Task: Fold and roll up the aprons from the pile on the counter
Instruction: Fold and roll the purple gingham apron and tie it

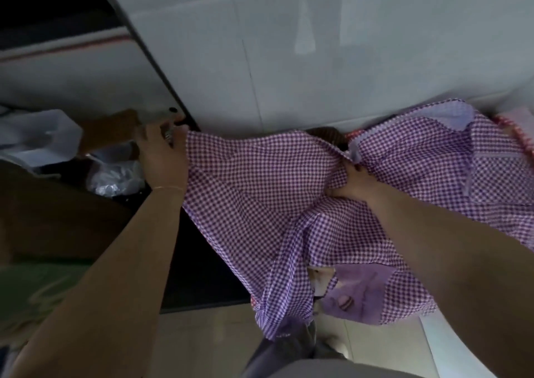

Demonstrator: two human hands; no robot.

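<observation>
Item one: a purple-and-white gingham cloth apron [260, 192], which we find spread across the dark counter [196, 262], its lower part hanging over the counter's front edge toward the pale tiled floor [202, 343]. A plain lilac patch pocket [358, 293] with a small printed motif sits low on the hanging part.

Item two: our left hand [161, 158], which pinches the apron's left corner with curled fingers, dark nail polish showing, and a thin bracelet [169, 188] at the wrist.

Item three: our right hand [354, 185], its fingers bunched into the cloth near the apron's middle, gripping a gathered fold.

Item four: more of the same gingham cloth lies crumpled to the right, near the white tiled wall [289, 59]; we cannot tell whether it is a second apron. A red-checked fabric edge [520, 134] shows at the far right.

Item five: to the left, beside the counter, we note crumpled clear plastic bags [115, 178] and a brown cardboard box [109, 131].
</observation>
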